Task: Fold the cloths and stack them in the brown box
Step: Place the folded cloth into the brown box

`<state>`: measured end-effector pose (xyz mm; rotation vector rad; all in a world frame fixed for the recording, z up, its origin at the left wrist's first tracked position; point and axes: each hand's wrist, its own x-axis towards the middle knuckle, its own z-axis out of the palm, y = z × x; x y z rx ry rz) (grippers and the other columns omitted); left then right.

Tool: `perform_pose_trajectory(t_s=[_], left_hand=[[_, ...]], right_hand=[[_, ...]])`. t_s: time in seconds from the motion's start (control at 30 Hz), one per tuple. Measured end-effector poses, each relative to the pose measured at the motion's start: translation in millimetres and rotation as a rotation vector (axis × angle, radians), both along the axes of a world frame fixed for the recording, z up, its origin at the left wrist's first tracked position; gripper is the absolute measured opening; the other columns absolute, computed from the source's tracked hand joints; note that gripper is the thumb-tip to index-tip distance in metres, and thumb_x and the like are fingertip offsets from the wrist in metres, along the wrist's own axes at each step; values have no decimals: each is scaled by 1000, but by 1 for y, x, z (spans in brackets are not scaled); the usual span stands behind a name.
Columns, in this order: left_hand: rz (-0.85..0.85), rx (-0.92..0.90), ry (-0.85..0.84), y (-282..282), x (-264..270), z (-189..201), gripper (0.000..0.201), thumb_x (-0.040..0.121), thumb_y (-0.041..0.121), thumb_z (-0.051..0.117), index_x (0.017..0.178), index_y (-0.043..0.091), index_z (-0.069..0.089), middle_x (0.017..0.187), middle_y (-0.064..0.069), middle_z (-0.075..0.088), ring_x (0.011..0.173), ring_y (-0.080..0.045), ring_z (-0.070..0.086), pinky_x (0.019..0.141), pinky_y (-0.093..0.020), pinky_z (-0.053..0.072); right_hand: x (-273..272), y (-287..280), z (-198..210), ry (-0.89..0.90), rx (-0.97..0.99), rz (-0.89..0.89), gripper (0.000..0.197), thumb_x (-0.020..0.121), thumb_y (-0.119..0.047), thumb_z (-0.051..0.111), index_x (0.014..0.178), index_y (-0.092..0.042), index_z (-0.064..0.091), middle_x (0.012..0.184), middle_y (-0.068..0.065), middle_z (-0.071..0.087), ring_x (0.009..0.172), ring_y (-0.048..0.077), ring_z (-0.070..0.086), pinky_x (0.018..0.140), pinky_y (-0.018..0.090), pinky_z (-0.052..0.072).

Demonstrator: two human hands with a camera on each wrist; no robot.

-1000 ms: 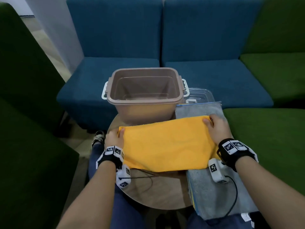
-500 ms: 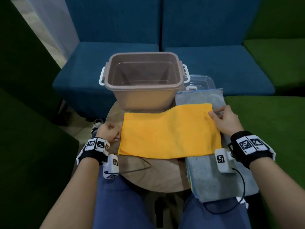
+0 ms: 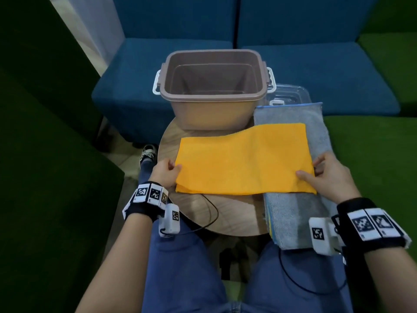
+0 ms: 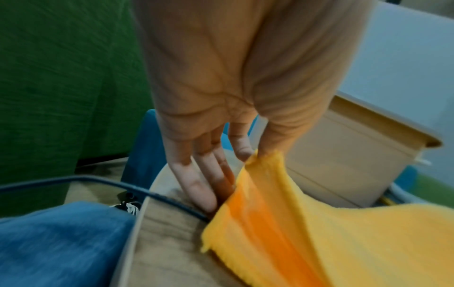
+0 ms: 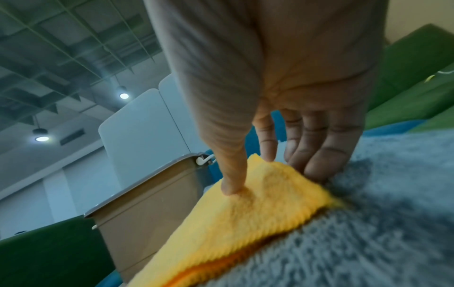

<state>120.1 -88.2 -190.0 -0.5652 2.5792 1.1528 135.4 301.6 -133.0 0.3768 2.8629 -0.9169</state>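
Note:
An orange-yellow cloth (image 3: pixel 243 159), folded double, lies flat across the round wooden table (image 3: pixel 203 213) and onto a grey cloth stack (image 3: pixel 295 213). My left hand (image 3: pixel 174 167) pinches the cloth's left edge between thumb and forefinger; in the left wrist view this hand (image 4: pixel 253 155) lifts that edge of the cloth (image 4: pixel 319 223) slightly. My right hand (image 3: pixel 309 170) holds the right edge, thumb on top and fingers (image 5: pixel 319 165) underneath, seen on the cloth (image 5: pixel 258 209) in the right wrist view. The brown box (image 3: pixel 212 114) stands empty just behind the cloth.
A clear plastic lid (image 3: pixel 291 96) lies behind the grey stack, right of the box. Blue seats (image 3: pixel 316 71) sit beyond the table, green seats (image 3: pixel 372 154) at both sides. A thin black cable (image 3: pixel 212 213) trails over the table's near part. My knees are below the table edge.
The cloth, earlier held up by its far corners, now lies flat. Both hands have slid back along its side edges toward me and grip near the front.

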Motion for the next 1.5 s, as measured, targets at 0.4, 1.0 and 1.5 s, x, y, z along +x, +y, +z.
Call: perform_pose_trajectory(t_s=[0.4,1.0,1.5], left_hand=[[169,83,98,8,22,-1,27,85,9,70,63,13,56,65,1,54,72,-19,52,67,-27,40],[263,179,45,-4,30,-24,12,83,15,74,74,15,67,89,-13,69,85,-23,62,90,-42,53],[365,382,75,-16,3,56,19,87,0,66,71,7,60,45,-2,55,33,-3,45,38,-12,38]], right_hand=[[3,-5,12,393,-208,13,7,91,-3,62,91,-10,62,88,3,65,75,22,59,70,34,48],[19,-5,-13,22,-463,-26,26,91,-4,62,78,-16,43,78,4,50,69,18,48,63,34,44],[-26,2,29,92,-459,-282,41,78,-20,81,54,-13,48,53,5,47,47,16,45,53,27,43]])
